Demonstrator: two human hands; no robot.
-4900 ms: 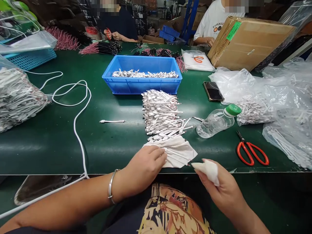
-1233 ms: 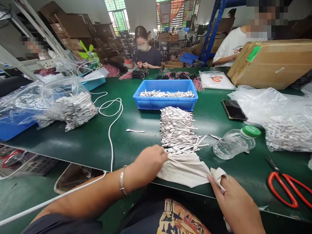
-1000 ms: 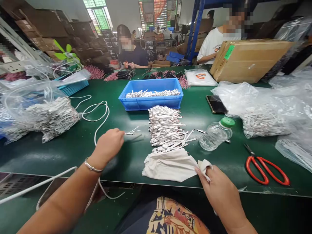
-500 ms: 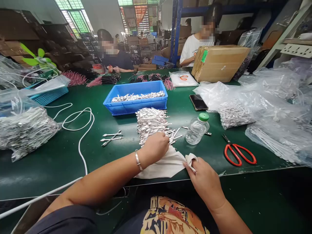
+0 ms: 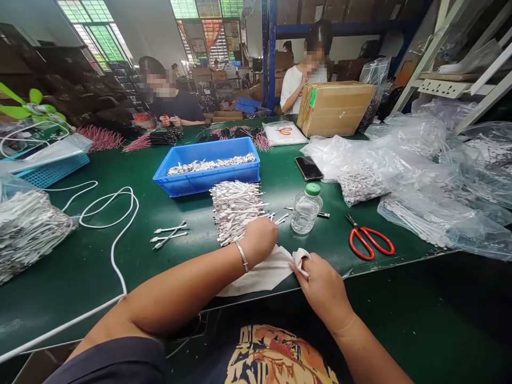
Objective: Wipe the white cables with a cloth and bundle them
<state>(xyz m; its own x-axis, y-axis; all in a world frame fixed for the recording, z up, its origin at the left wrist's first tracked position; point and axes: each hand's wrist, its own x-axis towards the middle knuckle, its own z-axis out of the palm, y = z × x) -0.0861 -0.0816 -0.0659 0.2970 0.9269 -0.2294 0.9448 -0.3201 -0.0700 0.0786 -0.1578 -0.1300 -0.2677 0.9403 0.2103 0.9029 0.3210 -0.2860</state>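
A pale cloth (image 5: 272, 274) lies at the table's front edge. My right hand (image 5: 322, 280) pinches a bunched corner of it between thumb and fingers. My left hand (image 5: 261, 240) is closed over the cloth's upper part, at the near right end of a pile of short white cables (image 5: 236, 205). Its fingers are curled away from view, so whatever they hold is hidden. A few cable ends stick out just beyond that hand, close to a clear bottle with a green lid (image 5: 306, 210). Three loose cables (image 5: 170, 233) lie to the left.
Behind the pile stands a blue bin (image 5: 208, 176) of similar pieces. Red-handled scissors (image 5: 370, 240), a phone (image 5: 309, 168) and bagged cables (image 5: 416, 221) are on the right. A white cord (image 5: 116, 250) loops at left. Two people sit across the table, by a cardboard box (image 5: 336, 109).
The view has turned a little to the right. My left hand has shifted right toward the bottle and rolled over, hiding its fingers. My right hand keeps its pinch on the cloth.
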